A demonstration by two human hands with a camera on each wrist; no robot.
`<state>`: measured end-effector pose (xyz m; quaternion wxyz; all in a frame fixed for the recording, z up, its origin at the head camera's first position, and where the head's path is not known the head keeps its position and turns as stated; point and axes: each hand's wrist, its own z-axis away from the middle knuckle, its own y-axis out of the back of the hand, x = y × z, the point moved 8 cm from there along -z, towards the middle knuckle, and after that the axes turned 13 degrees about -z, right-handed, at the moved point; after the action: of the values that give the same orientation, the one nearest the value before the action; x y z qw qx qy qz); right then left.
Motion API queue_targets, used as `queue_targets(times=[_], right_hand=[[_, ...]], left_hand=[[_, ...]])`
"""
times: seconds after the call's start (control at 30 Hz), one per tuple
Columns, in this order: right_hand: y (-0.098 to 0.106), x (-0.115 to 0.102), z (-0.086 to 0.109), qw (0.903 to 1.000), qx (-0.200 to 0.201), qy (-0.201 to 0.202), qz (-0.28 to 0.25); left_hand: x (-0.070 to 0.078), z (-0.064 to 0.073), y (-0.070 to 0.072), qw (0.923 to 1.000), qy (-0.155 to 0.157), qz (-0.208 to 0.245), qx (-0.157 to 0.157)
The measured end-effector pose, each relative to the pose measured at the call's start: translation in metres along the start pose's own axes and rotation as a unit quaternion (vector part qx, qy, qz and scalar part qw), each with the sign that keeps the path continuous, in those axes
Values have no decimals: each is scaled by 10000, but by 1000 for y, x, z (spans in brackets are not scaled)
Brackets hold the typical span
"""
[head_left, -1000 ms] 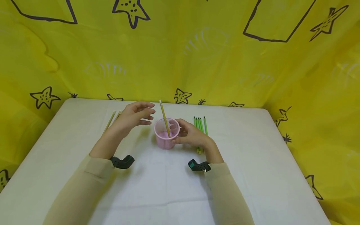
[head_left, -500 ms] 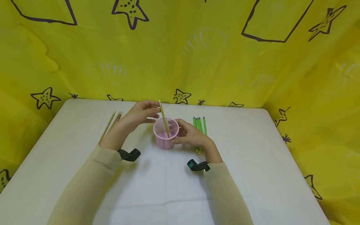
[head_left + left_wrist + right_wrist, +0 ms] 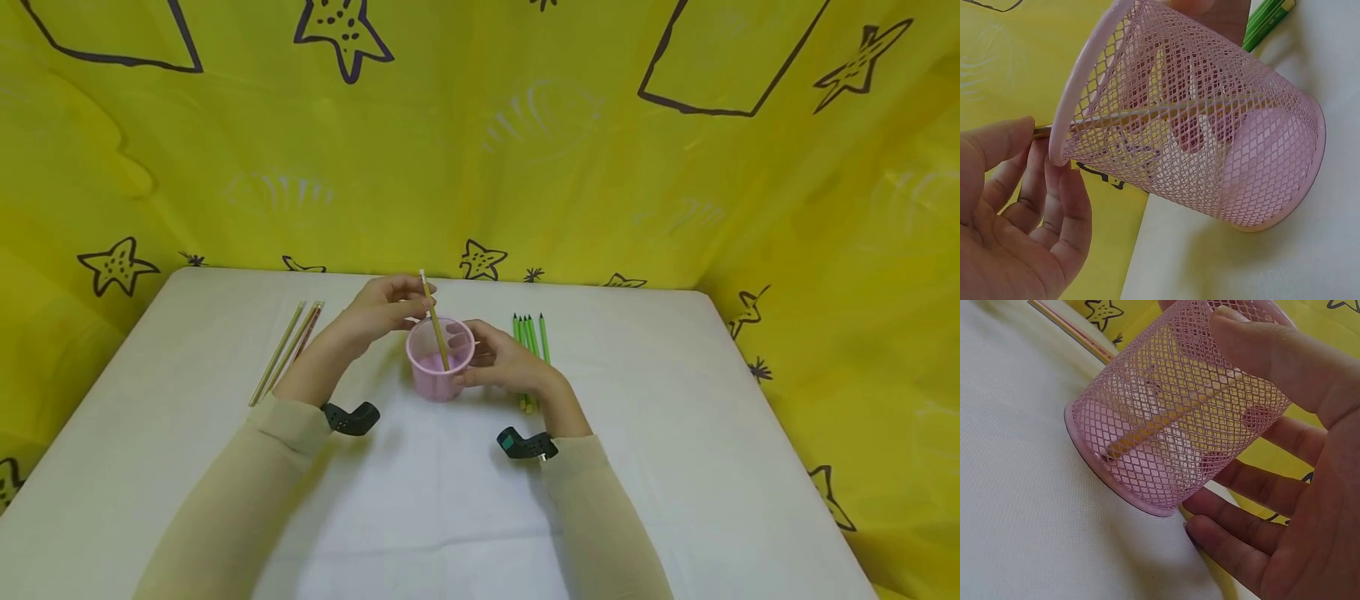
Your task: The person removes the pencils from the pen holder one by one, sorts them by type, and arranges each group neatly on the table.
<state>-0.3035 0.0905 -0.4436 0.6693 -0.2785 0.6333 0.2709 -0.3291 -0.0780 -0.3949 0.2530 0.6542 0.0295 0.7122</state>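
Note:
A pink mesh pencil cup [image 3: 432,387] is near the middle of the table, tilted in both wrist views. My right hand [image 3: 510,360] grips its side, thumb at the front and fingers behind, as the right wrist view shows. Inside leans a yellow pencil [image 3: 438,333], its lower end on the cup's bottom [image 3: 1132,472] and its white-tipped upper end above the rim. My left hand [image 3: 378,310] pinches that upper part between thumb [image 3: 1010,140] and index finger. Its other fingers curl below, close to the cup's rim [image 3: 1079,81].
Several slim pencils [image 3: 277,353] lie left of the left forearm. Green pencils [image 3: 544,337] with dark tips lie at the right, partly behind the right hand. A yellow patterned cloth [image 3: 420,167] hangs along the back of the white table [image 3: 450,500].
My left hand has moved right to the pencil in the cup, and its fingers have closed on it. The right hand keeps its grip on the cup.

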Motion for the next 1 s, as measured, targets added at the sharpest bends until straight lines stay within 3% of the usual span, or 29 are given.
queue_targets(times=[0.37, 1.0], right_hand=[[-1, -5, 1, 10000, 33, -6, 40], [-1, -4, 0, 10000, 18, -22, -75]], left_hand=[[11, 8, 9, 9981, -321, 253, 454], [45, 36, 18, 9848, -981, 1237, 728]])
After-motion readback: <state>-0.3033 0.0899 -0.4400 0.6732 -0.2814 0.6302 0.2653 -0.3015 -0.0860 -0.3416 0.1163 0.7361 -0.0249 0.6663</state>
